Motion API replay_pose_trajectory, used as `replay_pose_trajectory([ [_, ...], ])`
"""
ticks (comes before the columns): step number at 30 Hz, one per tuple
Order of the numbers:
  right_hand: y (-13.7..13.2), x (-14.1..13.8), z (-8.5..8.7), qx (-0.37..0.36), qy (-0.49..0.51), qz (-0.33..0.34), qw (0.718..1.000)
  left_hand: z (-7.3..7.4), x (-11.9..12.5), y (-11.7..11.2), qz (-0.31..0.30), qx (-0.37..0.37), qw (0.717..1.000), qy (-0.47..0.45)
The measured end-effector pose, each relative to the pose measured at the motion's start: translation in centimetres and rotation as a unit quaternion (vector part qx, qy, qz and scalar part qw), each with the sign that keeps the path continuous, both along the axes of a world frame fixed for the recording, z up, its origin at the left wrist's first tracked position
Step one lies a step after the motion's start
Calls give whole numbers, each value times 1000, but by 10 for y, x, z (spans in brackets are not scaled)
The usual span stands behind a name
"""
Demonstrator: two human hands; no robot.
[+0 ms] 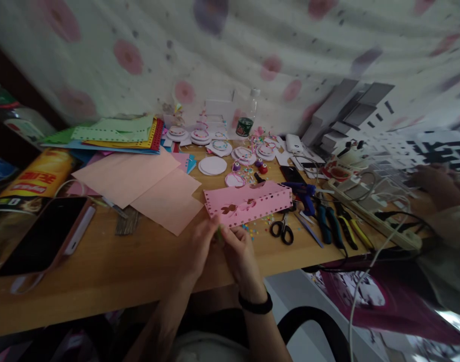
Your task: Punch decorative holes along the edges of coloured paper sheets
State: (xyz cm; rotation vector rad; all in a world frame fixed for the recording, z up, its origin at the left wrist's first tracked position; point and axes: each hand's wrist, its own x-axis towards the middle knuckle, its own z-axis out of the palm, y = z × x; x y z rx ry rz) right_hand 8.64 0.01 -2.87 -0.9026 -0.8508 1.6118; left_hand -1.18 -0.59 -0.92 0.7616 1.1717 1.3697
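Over the front part of the table my left hand [200,247] and my right hand [240,254] meet, thumbs and fingers pinched together. Between the fingertips is a small green piece [219,234], blurred and too small to name. Just beyond the hands lies a pink punched paper piece [248,203], folded, with rows of holes along its edges and cut-outs in its face. Black-handled scissors [282,231] rest to the right of it. Tiny coloured confetti [248,231] is scattered by its near edge. A black band circles my right wrist.
Peach paper sheets [165,201] and a phone [44,236] lie left. White discs [212,166] with beaded strings stand behind. Rightward are a blue glue gun [307,193], pliers [330,223], a power strip [373,216] with cables, and another person's arm [441,191].
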Motion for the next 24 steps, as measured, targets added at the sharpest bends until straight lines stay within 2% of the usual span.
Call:
replay_pose_trajectory([
  [2,2,2,4,-29,32,33,999,0,-2,5,10,-29,997,-64],
  [4,3,5,8,-47,45,67,996,1,-2,9,22,-49,995,-86],
  [8,3,13,17,-48,40,115,991,9,-2,16,27,-26,993,-109],
  [13,4,25,21,-61,47,94,993,15,-6,22,71,40,985,-152],
  [18,8,36,21,-80,69,58,993,20,-16,22,60,56,982,-171],
  [21,12,43,18,-90,81,32,992,36,-35,23,89,71,989,-98],
  [24,16,48,11,-110,100,6,989,59,-69,32,184,95,977,50],
])
